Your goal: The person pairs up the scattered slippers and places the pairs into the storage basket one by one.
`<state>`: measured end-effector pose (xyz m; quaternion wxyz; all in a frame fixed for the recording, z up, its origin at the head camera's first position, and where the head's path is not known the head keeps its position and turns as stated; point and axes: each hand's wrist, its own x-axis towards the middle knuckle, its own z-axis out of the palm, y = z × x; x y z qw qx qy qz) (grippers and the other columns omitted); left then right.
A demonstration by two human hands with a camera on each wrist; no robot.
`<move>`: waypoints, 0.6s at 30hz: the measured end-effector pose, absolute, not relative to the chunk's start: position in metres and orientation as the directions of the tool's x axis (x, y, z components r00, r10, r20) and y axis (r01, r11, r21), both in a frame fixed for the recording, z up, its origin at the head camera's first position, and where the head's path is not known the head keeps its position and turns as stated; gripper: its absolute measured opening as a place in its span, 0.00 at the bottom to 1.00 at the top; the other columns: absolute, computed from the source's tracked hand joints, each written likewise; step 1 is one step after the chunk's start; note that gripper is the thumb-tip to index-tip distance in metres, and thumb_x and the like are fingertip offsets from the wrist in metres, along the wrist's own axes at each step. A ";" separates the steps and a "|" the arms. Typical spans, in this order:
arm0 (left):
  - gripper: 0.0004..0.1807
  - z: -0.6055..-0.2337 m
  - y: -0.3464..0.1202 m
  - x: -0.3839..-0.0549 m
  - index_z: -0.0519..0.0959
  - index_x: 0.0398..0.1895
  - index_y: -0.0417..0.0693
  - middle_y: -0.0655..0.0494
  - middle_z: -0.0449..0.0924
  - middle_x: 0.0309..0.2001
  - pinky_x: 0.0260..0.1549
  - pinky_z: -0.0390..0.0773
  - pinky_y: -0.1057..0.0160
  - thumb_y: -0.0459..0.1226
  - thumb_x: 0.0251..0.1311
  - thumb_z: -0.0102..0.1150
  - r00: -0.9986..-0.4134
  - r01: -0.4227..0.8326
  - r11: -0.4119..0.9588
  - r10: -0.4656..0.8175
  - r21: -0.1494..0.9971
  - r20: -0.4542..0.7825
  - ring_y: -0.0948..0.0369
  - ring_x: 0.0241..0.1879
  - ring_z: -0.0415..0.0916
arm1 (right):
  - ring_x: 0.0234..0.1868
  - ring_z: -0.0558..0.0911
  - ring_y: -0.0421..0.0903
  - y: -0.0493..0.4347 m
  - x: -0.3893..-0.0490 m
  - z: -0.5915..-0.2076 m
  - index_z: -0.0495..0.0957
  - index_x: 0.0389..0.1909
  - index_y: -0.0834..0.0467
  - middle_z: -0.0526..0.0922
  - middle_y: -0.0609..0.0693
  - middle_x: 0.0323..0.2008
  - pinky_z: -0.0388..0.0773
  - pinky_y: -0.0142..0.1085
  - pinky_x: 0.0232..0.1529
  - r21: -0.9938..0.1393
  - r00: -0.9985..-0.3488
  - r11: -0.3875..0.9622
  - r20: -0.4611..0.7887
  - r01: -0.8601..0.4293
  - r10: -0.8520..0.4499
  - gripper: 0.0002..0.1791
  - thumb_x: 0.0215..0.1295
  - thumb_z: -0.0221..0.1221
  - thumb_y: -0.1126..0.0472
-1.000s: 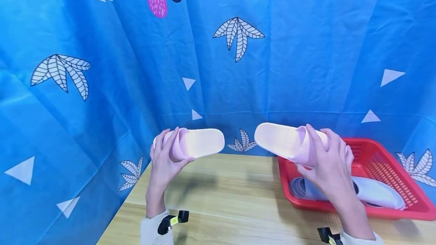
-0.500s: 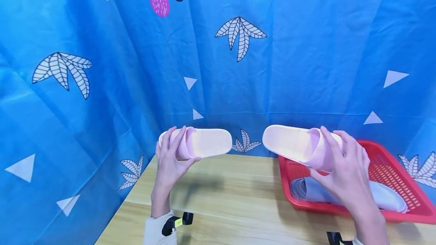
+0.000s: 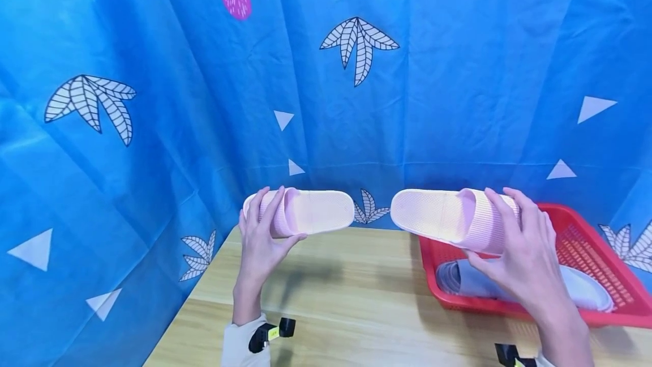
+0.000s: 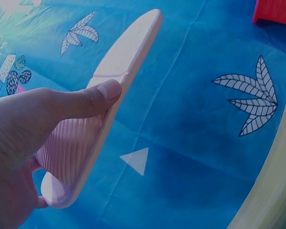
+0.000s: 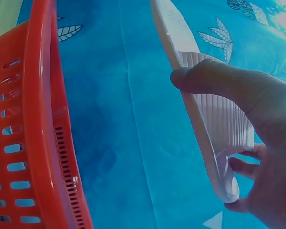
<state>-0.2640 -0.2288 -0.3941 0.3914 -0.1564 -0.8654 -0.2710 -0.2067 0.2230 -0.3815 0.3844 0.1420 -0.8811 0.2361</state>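
Observation:
My left hand [image 3: 261, 248] grips a pale pink slide slipper [image 3: 321, 211] across its ribbed strap, holding it above the table. In the left wrist view the thumb presses the edge of that slipper [image 4: 76, 152], with fingers behind the strap. A matching slipper [image 3: 428, 214] is in my right hand [image 3: 530, 259], also gripped around the strap. The right wrist view has the thumb on the side of this slipper [image 5: 219, 119], other fingers partly hidden. Both slippers are raised, their heel ends facing each other with a small gap.
A red plastic basket [image 3: 631, 321] stands at the table's right side, below my right hand. Inside it lie grey-blue slippers [image 3: 479, 279], partly hidden by my arm. The wooden table [image 3: 351, 304] meets a blue patterned curtain [image 3: 458, 101] at the back and left.
Both hands have moved right with their slippers, the left one somewhat more over the last half second. The gap between the heel ends has narrowed slightly. The basket stays in place.

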 end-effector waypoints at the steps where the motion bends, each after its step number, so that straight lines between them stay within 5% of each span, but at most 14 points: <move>1: 0.60 -0.394 -0.228 -0.265 0.68 0.77 0.64 0.45 0.62 0.75 0.66 0.44 0.23 0.43 0.34 0.89 -0.646 0.485 0.803 0.063 0.345 0.761 0.43 0.75 0.53 | 0.65 0.63 0.66 0.223 -0.207 -0.382 0.61 0.78 0.52 0.62 0.65 0.71 0.62 0.73 0.58 -0.306 -0.662 0.848 0.746 -0.434 -0.070 0.74 0.17 0.86 0.65; 18: 0.58 -0.395 -0.210 -0.265 0.67 0.77 0.64 0.44 0.63 0.74 0.65 0.47 0.23 0.44 0.37 0.88 -0.653 0.497 0.803 0.096 0.329 0.751 0.43 0.74 0.54 | 0.64 0.66 0.62 0.215 -0.202 -0.380 0.59 0.78 0.52 0.64 0.61 0.71 0.69 0.70 0.54 -0.313 -0.670 0.847 0.740 -0.430 -0.066 0.74 0.19 0.86 0.63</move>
